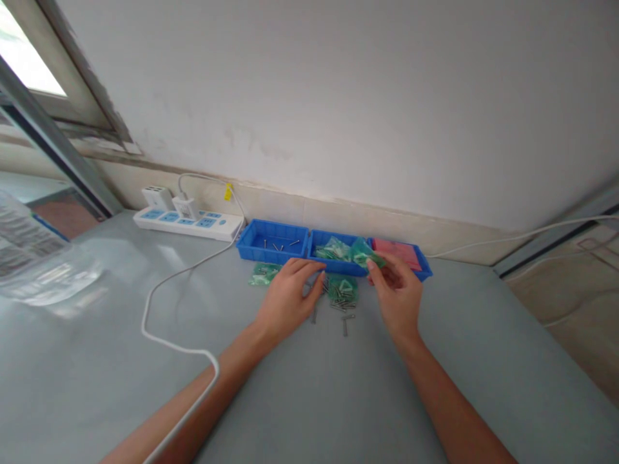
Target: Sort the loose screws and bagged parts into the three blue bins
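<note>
At frame centre, the right hand pinches a green plastic bag above the middle blue bin; the left hand, fingers loose, rests beside loose screws, which it could scatter.

— What's on my arms?
— Nothing: both forearms bare up to the frame edge, no sleeves. My left hand and right hand wear no gloves, rings or watch.

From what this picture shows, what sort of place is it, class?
Probably a small packing or assembly bench: blue bins against the wall, green bags of small metal parts, and a power strip on the grey table.
</note>
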`<state>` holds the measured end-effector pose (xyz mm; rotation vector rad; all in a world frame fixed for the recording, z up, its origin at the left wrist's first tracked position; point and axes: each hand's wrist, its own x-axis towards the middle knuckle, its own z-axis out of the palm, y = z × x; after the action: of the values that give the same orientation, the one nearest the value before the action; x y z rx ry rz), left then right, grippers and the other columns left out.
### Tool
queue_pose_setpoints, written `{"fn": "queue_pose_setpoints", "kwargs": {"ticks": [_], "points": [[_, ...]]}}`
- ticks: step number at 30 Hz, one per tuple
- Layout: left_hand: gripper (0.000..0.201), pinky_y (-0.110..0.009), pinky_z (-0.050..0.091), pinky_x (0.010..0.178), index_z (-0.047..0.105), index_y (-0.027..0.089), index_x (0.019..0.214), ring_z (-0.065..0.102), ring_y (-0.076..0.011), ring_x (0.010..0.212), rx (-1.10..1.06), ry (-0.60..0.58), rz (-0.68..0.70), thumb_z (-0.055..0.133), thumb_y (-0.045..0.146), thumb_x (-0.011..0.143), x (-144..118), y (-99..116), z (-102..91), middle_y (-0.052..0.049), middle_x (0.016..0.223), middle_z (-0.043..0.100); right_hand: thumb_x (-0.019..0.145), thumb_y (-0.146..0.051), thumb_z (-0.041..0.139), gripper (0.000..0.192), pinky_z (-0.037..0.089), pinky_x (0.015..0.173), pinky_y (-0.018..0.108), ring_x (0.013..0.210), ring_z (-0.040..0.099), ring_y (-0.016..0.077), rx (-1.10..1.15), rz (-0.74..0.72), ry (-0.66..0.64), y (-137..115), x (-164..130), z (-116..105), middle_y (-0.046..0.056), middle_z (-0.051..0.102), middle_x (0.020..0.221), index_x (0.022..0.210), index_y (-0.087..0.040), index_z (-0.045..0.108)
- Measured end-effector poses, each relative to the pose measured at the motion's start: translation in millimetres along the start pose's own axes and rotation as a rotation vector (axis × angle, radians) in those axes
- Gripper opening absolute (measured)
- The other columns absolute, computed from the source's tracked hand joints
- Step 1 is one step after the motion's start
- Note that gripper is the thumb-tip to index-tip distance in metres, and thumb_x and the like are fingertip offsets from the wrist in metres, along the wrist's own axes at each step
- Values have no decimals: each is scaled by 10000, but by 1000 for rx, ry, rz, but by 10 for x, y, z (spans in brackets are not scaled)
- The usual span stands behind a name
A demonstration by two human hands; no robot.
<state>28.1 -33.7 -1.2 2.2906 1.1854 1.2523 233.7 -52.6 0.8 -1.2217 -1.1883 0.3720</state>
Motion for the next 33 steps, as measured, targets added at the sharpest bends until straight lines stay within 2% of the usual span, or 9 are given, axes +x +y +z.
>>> {"fn": "queue_pose_setpoints", "kwargs": {"ticks": [2,5,8,11,15,18,23,28,33], "points": [[274,-471,525,1058,725,188,1172,601,-272,1185,130,-23,116,521,273,1009,-8,-44,6,-102,1195,727,945,-412,633,252,594,832,423,870,723,235,-184,-162,46,21,63,26,97,772,1058,1057,-217,746],[316,-539,483,1106,692,180,1258,511,-318,1299,247,-71,161,522,273,1008,-20,-90,18,-116,1342,665,999,-401,550,286,497,1026,511,1115,655,291,-455,-350,-111,47,112,114,112,759,1165,1074,-226,763],[354,-575,480,1102,659,187,1318,489,-337,1336,289,-134,157,526,285,1005,-28,-105,23,-122,1408,627,973,-470,599,322,412,1071,596,1258,537,361,-663,-400,-317,66,66,201,98,746,1233,1150,-249,753],[358,-579,477,1105,650,196,1330,486,-332,1354,298,-165,151,521,283,1008,-32,-100,18,-128,1421,618,985,-460,586,373,374,1101,598,1354,462,364,-704,-440,-342,56,-4,212,86,693,1345,1285,-260,684],[345,-565,481,1108,661,189,1309,478,-332,1373,302,-178,154,516,259,1004,-39,-97,1,-133,1440,598,1000,-297,534,259,460,1061,481,1160,615,282,-602,-481,-250,8,-27,88,108,729,1182,1175,-212,704],[322,-546,480,1118,682,188,1272,486,-322,1369,293,-161,165,510,236,1003,-41,-102,-11,-132,1418,608,988,-244,515,222,557,904,372,948,694,225,-538,-468,-418,-12,-27,-51,90,737,1023,1071,-203,717],[303,-539,473,1128,701,182,1233,485,-318,1358,283,-138,184,509,220,1002,-41,-104,-17,-131,1391,619,915,-294,614,329,576,918,399,1027,719,262,-690,-451,-707,-20,-50,-194,83,718,1264,1226,-224,695],[296,-527,481,1128,699,180,1228,486,-312,1355,287,-156,176,516,211,998,-51,-92,-27,-132,1393,610,841,-172,589,539,572,960,416,1082,718,270,-732,-422,-756,18,-87,-178,71,697,1344,1375,-237,626],[296,-515,477,1138,700,170,1228,475,-317,1360,304,-168,170,518,216,999,-67,-81,-36,-131,1409,596,852,-108,571,538,597,886,391,1024,746,254,-731,-484,-705,110,-107,-142,55,736,1288,1364,-259,646]]}}
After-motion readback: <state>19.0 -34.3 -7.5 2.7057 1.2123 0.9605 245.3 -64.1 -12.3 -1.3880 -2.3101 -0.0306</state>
